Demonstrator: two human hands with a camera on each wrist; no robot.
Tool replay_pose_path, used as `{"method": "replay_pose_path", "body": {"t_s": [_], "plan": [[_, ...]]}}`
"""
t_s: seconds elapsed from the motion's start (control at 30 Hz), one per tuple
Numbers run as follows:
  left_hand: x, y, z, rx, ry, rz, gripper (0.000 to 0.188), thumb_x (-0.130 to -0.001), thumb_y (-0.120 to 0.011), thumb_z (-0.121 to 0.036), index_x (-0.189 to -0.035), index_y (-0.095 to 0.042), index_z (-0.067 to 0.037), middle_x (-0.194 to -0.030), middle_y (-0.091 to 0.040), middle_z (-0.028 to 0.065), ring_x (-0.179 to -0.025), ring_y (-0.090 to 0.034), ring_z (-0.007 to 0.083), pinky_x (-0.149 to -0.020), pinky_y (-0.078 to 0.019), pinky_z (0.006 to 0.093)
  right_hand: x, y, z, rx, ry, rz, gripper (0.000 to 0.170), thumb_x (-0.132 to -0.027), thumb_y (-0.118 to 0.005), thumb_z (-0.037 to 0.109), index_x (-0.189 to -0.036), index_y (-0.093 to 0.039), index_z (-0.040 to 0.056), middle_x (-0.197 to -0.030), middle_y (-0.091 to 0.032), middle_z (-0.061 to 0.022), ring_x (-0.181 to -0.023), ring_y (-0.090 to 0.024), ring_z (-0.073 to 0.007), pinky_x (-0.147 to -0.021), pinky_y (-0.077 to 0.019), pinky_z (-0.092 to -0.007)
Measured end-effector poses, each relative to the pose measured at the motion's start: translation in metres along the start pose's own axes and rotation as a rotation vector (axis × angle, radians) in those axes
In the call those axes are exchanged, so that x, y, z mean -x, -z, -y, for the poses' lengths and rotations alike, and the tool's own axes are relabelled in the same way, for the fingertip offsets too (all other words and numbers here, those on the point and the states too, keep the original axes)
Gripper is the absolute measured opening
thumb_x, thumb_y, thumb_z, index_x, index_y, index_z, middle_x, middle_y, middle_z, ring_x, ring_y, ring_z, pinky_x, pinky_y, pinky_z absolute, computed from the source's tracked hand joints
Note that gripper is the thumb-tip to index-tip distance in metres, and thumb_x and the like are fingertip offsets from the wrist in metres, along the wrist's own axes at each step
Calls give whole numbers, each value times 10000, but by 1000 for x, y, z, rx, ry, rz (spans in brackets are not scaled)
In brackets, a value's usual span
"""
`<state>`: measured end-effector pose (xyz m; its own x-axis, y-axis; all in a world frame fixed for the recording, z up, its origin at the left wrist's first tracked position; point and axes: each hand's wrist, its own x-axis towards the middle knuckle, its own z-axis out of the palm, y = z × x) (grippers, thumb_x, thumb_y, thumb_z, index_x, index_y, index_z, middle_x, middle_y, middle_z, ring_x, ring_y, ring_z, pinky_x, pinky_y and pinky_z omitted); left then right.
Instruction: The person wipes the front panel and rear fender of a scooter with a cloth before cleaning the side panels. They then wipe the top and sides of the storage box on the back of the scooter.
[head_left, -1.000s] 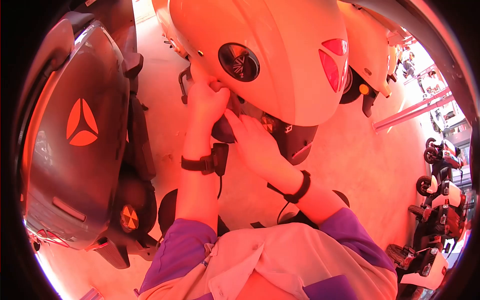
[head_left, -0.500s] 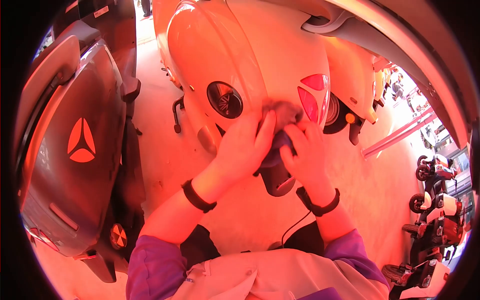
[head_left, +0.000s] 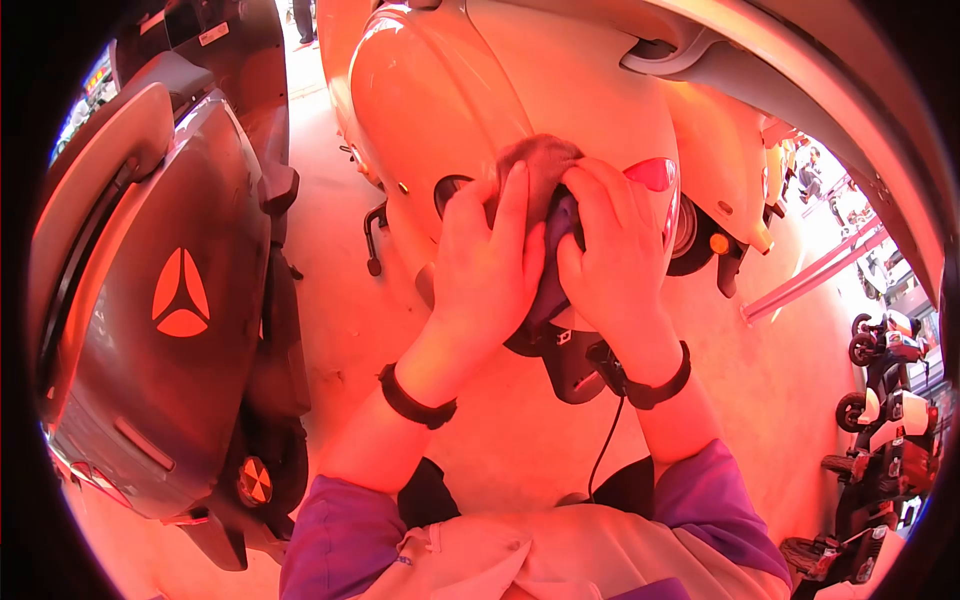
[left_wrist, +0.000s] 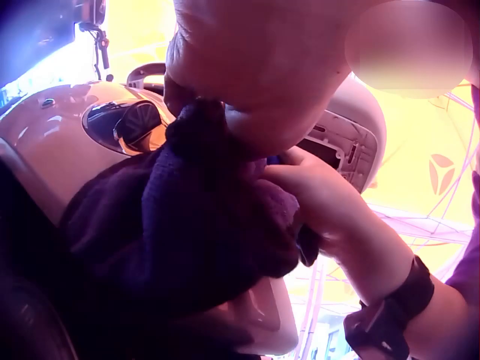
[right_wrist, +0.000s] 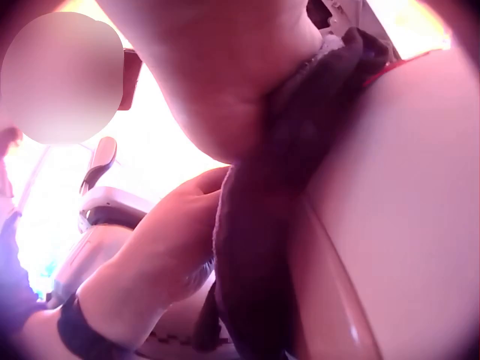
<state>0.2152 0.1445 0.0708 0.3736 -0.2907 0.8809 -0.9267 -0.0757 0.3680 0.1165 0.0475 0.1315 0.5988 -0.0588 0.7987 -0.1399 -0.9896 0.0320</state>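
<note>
Both hands hold a dark cloth [head_left: 545, 165] against the rear of a pale scooter [head_left: 420, 110]. My left hand [head_left: 485, 250] grips its left side, fingers pointing up the bodywork, partly over the round black emblem [head_left: 453, 190]. On the other side my right hand [head_left: 615, 250] grips the cloth near the red tail light [head_left: 652, 174]. Bunched folds of the cloth [left_wrist: 202, 217] hang below the left hand in the left wrist view. In the right wrist view the cloth [right_wrist: 262, 225] lies along the glossy body panel [right_wrist: 405, 195].
A dark scooter [head_left: 130, 320] with a three-part emblem stands close at the left. Another pale scooter [head_left: 725, 160] is beyond the first one, at the right. A raised curved panel [head_left: 790, 80] arches overhead. Several small scooters [head_left: 885, 430] line the far right.
One second ago both hands were lower, by the scooter's left underside. They have since moved up and right onto the rear body with the cloth, slightly higher over the last half second.
</note>
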Motion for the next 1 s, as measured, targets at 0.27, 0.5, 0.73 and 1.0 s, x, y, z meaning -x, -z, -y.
{"method": "replay_pose_path", "body": {"t_s": [0.27, 0.5, 0.73, 1.0], "plan": [[73, -14, 1, 125, -210, 152, 595, -770, -721, -69, -1307, -525, 96, -992, -584, 161, -803, -620, 304, -655, -539, 370, 89, 3, -7, -7, -16, 129, 482, -633, -672, 16, -1111, -613, 51, -1141, -611, -112, -991, -597, -311, -787, -469, -432], [21, 7, 2, 162, -192, 71, 543, -802, -712, -46, -1319, -560, 21, -1018, -577, 165, -852, -607, 318, -718, -528, 399, 55, 18, -21, -87, -25, 58, 582, -641, -678, -7, -1214, -630, 88, -1134, -592, -101, -974, -599, -311, -803, -479, -435], [-67, -5, 9, -70, -53, -60, 513, -836, -698, -37, -1322, -540, 11, -1080, -588, 200, -961, -606, 369, -782, -525, 423, -48, 8, -25, 13, -78, 69, 621, -668, -708, -5, -1266, -660, 155, -1009, -546, -73, -918, -593, -271, -757, -509, -383], [31, -19, -15, -55, -240, 93, 473, -784, -706, -68, -1222, -571, 47, -978, -574, 149, -843, -604, 304, -671, -527, 378, 64, 14, -31, -40, -108, 125, 614, -617, -729, 2, -1209, -669, 156, -962, -532, -62, -873, -589, -264, -721, -511, -367]]}}
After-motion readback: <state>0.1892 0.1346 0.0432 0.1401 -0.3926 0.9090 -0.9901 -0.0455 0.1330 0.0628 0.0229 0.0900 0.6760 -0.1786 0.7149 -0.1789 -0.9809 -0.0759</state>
